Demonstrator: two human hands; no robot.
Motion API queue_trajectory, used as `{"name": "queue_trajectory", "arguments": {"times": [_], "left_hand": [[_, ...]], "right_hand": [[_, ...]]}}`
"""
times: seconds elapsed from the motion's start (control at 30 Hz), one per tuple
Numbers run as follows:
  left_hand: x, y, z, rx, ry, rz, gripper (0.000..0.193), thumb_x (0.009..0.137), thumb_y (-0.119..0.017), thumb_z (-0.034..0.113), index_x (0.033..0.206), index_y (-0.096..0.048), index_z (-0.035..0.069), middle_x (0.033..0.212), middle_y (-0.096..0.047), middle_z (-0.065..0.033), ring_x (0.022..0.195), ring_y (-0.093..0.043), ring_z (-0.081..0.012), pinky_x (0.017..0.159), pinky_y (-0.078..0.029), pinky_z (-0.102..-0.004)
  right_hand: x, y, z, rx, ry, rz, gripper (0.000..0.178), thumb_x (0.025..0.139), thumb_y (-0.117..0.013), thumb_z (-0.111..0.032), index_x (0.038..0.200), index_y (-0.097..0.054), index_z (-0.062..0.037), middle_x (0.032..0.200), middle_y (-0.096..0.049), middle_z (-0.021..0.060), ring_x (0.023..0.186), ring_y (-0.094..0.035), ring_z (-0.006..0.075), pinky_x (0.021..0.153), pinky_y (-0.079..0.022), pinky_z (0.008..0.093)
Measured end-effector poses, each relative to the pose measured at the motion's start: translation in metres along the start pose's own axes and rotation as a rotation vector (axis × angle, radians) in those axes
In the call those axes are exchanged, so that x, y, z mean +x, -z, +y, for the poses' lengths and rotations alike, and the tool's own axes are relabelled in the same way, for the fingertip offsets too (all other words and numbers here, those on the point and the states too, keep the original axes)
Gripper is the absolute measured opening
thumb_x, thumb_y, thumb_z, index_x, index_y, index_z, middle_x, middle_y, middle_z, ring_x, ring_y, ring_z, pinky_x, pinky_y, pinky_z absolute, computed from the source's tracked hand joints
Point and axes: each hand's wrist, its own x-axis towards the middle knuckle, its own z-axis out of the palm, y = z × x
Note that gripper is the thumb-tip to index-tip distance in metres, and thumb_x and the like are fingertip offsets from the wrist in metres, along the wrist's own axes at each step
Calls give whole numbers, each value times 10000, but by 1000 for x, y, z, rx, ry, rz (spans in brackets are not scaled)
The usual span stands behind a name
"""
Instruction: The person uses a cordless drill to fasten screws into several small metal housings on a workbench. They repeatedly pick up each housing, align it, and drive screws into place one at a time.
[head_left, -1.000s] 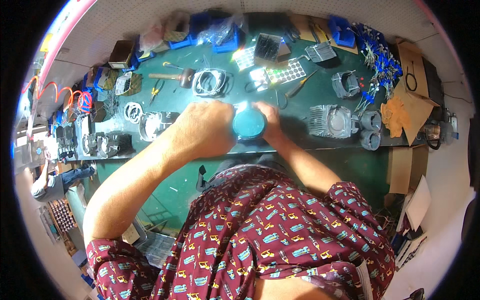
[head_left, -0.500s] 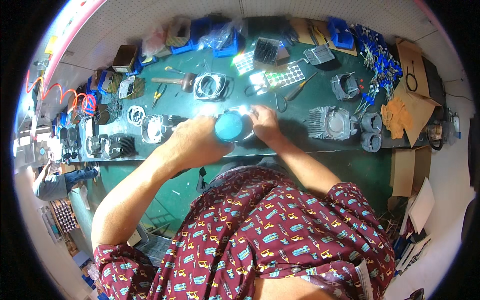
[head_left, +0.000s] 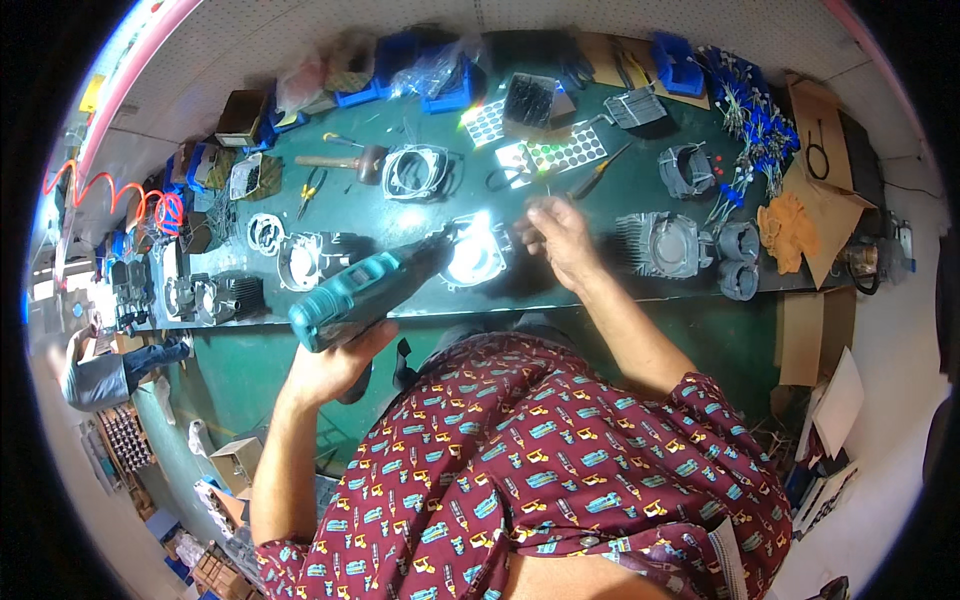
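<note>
My left hand (head_left: 340, 368) is wrapped round the grip of a teal and black power driver (head_left: 350, 290), held tilted with its nose to the right. The driver's light shines on a cast metal housing (head_left: 490, 268) that lies near the bench's front edge. The driver's tip is beside or just above the housing's left side; glare hides whether they touch. Just right of the housing, my right hand (head_left: 562, 242) is raised above the bench with its fingers curled together. What those fingers hold, if anything, is too small to make out.
The green bench (head_left: 400, 235) bears another round housing (head_left: 415, 172), a mallet (head_left: 345, 163), pliers (head_left: 312, 190) and a finned cylinder (head_left: 665, 245). Blue-ended wires (head_left: 745, 120) and an orange glove (head_left: 790, 232) lie at the right. A person (head_left: 100, 375) is at far left.
The driver has swung left and down from above the housing, uncovering it. My left hand moved down-left with it; my right hand drew slightly right, away from the driver.
</note>
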Motion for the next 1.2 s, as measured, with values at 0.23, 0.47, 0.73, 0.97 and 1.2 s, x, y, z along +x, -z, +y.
{"name": "queue_trajectory", "arguments": {"times": [0.23,0.47,0.73,0.97,1.2], "left_hand": [[-20,1,-43,-280,161,101,268,892,-788,159,1116,-690,48,901,-671,-17,808,-612,-131,750,-512,-311],[-26,6,-50,-374,117,138,261,906,-770,143,1131,-686,40,902,-666,-20,811,-607,-127,747,-508,-302],[-25,12,-60,-351,119,130,294,901,-782,151,1153,-680,39,875,-656,-23,794,-610,-129,723,-501,-298],[-20,9,-63,-397,115,93,292,910,-769,133,1151,-651,18,860,-639,-23,771,-595,-129,703,-494,-293],[-19,6,-63,-205,23,144,254,899,-746,81,1134,-665,33,887,-654,-23,786,-602,-125,709,-498,-305]], "right_hand": [[-1,-28,-9,252,-174,-226,168,992,-664,-218,1069,-655,-69,910,-663,7,706,-564,56,581,-447,194],[13,-38,-4,362,-186,-190,158,978,-673,-153,1084,-685,-36,926,-676,22,773,-626,91,653,-532,234],[16,-49,-16,179,-165,-186,138,977,-679,-182,1009,-655,-49,891,-699,52,767,-661,106,644,-564,236],[22,-54,-12,446,-292,-184,200,934,-747,-251,938,-629,-89,786,-532,-22,628,-465,66,516,-379,211],[21,-71,-6,567,-347,-69,214,912,-774,-245,894,-615,-103,768,-506,-27,612,-440,67,485,-339,207]]}}
